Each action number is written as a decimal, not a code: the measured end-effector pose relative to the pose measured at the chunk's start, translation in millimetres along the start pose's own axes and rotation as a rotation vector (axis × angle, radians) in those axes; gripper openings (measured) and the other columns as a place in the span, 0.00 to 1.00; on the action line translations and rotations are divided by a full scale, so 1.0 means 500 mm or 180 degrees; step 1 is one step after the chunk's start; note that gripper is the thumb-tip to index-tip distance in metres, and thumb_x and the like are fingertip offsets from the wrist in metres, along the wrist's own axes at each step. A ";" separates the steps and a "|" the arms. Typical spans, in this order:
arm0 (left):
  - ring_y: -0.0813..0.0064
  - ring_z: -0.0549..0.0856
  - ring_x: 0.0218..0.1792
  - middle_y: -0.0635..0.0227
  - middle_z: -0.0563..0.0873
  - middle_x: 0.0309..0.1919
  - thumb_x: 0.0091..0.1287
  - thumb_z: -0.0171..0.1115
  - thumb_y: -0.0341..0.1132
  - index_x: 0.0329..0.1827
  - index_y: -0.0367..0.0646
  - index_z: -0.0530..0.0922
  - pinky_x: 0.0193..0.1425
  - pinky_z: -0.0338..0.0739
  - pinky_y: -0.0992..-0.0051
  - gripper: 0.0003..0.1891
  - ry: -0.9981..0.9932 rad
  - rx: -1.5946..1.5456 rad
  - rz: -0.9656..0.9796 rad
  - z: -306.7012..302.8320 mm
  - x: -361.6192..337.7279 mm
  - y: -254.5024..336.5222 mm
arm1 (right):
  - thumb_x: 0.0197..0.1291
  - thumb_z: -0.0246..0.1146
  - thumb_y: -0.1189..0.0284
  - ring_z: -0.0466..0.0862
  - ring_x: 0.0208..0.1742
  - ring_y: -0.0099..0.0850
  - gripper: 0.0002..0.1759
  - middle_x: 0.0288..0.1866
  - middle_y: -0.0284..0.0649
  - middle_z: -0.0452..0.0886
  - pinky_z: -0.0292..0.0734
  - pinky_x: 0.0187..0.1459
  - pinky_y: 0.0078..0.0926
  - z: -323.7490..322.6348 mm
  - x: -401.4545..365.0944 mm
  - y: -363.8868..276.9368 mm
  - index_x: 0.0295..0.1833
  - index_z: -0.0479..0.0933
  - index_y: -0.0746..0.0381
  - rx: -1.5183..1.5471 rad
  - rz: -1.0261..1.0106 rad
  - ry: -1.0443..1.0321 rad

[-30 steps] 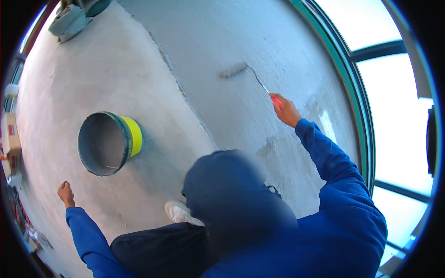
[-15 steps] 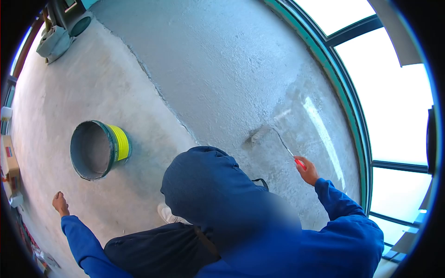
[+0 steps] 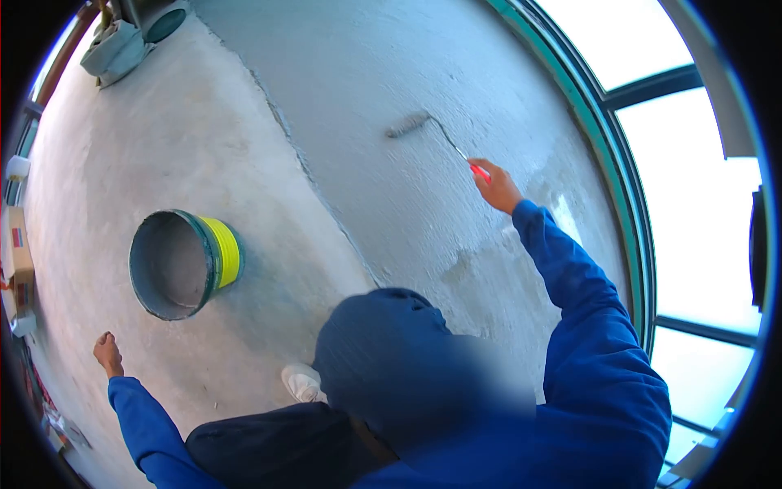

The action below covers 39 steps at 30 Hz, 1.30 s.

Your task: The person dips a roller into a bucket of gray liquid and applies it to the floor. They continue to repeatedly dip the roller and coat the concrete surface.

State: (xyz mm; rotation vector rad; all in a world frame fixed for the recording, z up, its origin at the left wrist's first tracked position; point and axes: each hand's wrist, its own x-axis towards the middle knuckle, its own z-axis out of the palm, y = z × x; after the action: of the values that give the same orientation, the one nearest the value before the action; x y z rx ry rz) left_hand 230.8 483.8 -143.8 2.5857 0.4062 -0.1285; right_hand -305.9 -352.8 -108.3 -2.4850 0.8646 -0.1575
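Observation:
My right hand (image 3: pixel 496 186) is closed round the red handle of a paint roller (image 3: pixel 407 125), arm stretched forward. The roller's grey head lies on the wet grey coating (image 3: pixel 350 90) that covers the floor at the upper middle. At the lower left, my left hand (image 3: pixel 107 354) hangs over the bare floor with its fingers curled; whether it holds anything is too small to tell. Beyond that hand stands a dark bucket (image 3: pixel 226 253) with a yellow-green label and grey material inside.
A green-framed window wall (image 3: pixel 607 138) runs along the right. Bare concrete floor (image 3: pixel 187 106) lies left of the coating's ragged edge. A grey bag-like container (image 3: pixel 114 53) stands at the upper left, cardboard boxes (image 3: pixel 18 244) at the far left. A white shoe (image 3: pixel 303 383) shows below.
My right hand has moved forward and a little left, carrying the roller from the coating's near edge further up over the coated floor. My left hand has hardly moved.

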 end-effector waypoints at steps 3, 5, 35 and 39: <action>0.73 0.84 0.35 0.61 0.87 0.38 0.58 0.59 0.32 0.46 0.33 0.83 0.41 0.77 0.76 0.15 -0.0035 0.0197 0.0168 0.007 0.015 -0.049 | 0.60 0.55 0.68 0.81 0.49 0.53 0.19 0.46 0.54 0.81 0.75 0.51 0.42 0.034 0.177 -0.030 0.57 0.75 0.54 0.0042 -0.0273 0.0050; 0.78 0.79 0.27 0.67 0.85 0.31 0.59 0.59 0.33 0.45 0.33 0.83 0.31 0.73 0.77 0.15 0.0071 0.0141 0.0309 0.022 0.036 -0.108 | 0.59 0.56 0.67 0.81 0.48 0.54 0.19 0.46 0.55 0.81 0.75 0.51 0.43 0.063 0.298 -0.049 0.57 0.76 0.53 -0.0005 -0.0400 0.0058; 0.78 0.81 0.27 0.66 0.85 0.30 0.58 0.59 0.32 0.44 0.33 0.83 0.33 0.74 0.77 0.15 0.0135 0.0110 0.0175 0.013 0.006 -0.169 | 0.58 0.55 0.69 0.82 0.44 0.51 0.20 0.43 0.55 0.81 0.77 0.46 0.41 0.175 0.399 -0.227 0.57 0.75 0.57 0.0260 -0.0662 -0.0004; 0.78 0.80 0.28 0.67 0.85 0.32 0.58 0.59 0.33 0.47 0.34 0.83 0.32 0.73 0.77 0.16 -0.0129 -0.0128 -0.0276 -0.009 0.003 -0.111 | 0.60 0.55 0.69 0.80 0.50 0.53 0.19 0.47 0.55 0.80 0.75 0.51 0.41 0.125 0.135 -0.169 0.58 0.74 0.57 0.0215 -0.0368 -0.0151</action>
State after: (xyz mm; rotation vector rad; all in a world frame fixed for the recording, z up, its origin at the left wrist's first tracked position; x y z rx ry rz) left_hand 215.3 532.1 -166.8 2.5224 0.5009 -0.2008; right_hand -189.4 -311.1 -124.4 -2.4658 0.6853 -0.1638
